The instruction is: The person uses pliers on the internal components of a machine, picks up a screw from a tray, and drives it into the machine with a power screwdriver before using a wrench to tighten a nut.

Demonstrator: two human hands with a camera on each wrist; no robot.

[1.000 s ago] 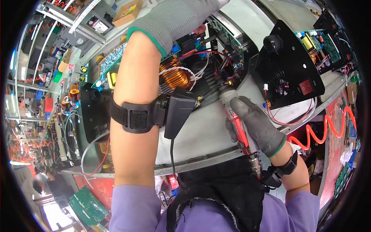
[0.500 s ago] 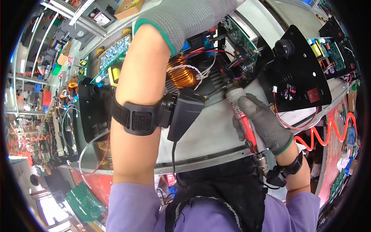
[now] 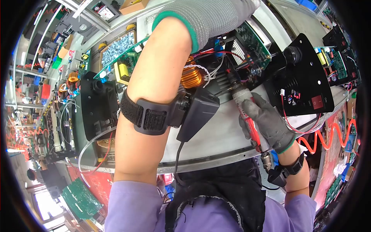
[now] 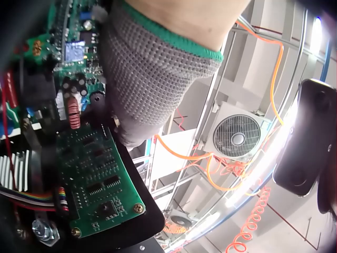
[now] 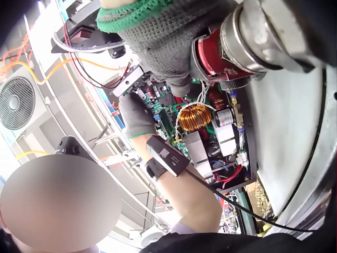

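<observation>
My gloved right hand (image 3: pixel 267 123) grips a red and silver air screwdriver (image 3: pixel 251 125), thumb along its body. The screwdriver's front end points into an open black chassis, close to a finned heatsink (image 3: pixel 223 82); its very tip is hidden among the parts. In the chassis sit a copper-wound coil (image 5: pixel 195 117), twisted white wires and green circuit boards (image 4: pixel 100 179). The gloved left hand (image 3: pixel 216 21) reaches across to the chassis's far side. In the left wrist view it lies right by the board's edge, its fingers mostly hidden.
A black panel with a red switch (image 3: pixel 317 102) stands at right, with loose wires. Another black panel (image 3: pixel 94 108) stands at left, near a tray of small metal parts (image 3: pixel 118 48). A coiled orange hose (image 3: pixel 328 143) hangs right of the metal bench edge (image 3: pixel 201 164).
The head view has shifted, so the chassis, screwdriver and both arms appear farther right and slightly lower. The right hand keeps its grip, and the screwdriver still points into the same chassis area.
</observation>
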